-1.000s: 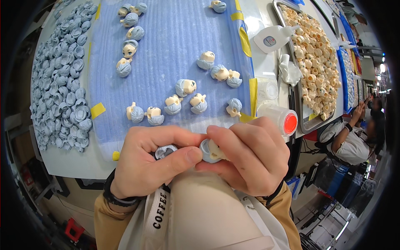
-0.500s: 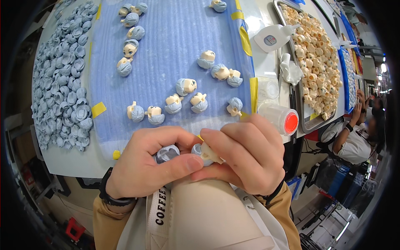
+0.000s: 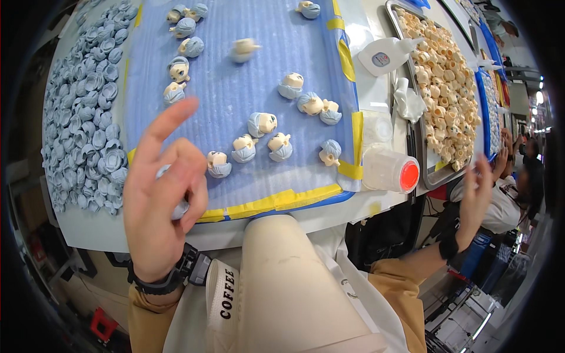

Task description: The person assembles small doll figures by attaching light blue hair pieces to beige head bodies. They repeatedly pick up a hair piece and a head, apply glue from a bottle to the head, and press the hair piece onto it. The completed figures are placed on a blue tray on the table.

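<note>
My left hand (image 3: 162, 197) is raised over the table's near edge, index finger stretched out. Its other fingers curl round a small blue-grey doll hair piece (image 3: 179, 207). My right hand (image 3: 478, 197) is far out to the right, below the tray's near corner, fingers spread and holding nothing. On the blue ribbed mat (image 3: 235, 106) lie several small doll heads with blue hair (image 3: 261, 124). One more head (image 3: 244, 48) shows blurred near the mat's far part.
A heap of blue-grey hair pieces (image 3: 88, 117) covers the table's left side. A metal tray (image 3: 442, 176) of beige bare heads stands at the right, with a white glue bottle (image 3: 385, 56), crumpled tissue (image 3: 407, 101) and an orange-lidded clear jar (image 3: 389, 170) beside it. A seated person (image 3: 527, 170) is at far right.
Both hands were pressed together over a head at the table edge. They have parted: the right swung far right and emptied, the left lifted, and a blurred head appeared on the far mat.
</note>
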Available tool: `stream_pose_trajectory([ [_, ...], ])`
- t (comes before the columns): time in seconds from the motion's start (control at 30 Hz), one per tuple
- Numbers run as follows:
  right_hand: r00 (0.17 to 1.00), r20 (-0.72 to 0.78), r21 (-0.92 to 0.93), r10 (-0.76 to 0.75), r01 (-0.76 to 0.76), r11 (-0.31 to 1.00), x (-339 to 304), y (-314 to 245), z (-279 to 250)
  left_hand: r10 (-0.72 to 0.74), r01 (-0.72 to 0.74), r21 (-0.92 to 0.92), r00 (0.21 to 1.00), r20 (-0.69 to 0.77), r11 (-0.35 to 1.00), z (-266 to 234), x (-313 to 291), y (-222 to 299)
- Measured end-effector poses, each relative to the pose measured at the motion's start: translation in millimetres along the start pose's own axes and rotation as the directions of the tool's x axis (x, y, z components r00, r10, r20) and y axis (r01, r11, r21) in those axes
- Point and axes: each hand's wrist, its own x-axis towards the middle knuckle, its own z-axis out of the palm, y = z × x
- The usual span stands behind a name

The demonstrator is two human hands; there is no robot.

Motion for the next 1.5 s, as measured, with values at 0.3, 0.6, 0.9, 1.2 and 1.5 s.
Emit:
stream_pose_trajectory([
  [0.3,0.983,0.176,-0.104,-0.045,0.064,0.992,-6,10,39,-0.149,0.147,0.021,0.98,0.129,0.989,5,-11,-9],
  [0.6,0.996,0.051,-0.088,-0.073,0.078,0.993,-19,-14,29,-0.146,0.155,-0.034,0.971,0.192,0.987,19,-6,-11],
  [0.9,0.783,-0.036,0.794,-0.621,0.4,0.458,-36,-139,16,-0.224,0.232,0.01,0.924,0.311,0.973,18,-7,-11],
  [1.2,0.815,0.095,0.935,-0.572,0.125,0.333,-47,-192,62,-0.32,0.306,0.098,0.872,0.369,0.947,16,-7,-2],
  [1.5,0.792,-0.073,0.797,-0.607,0.412,0.442,-45,-197,71,-0.24,0.162,0.225,0.893,0.382,0.961,22,-3,-5],
])
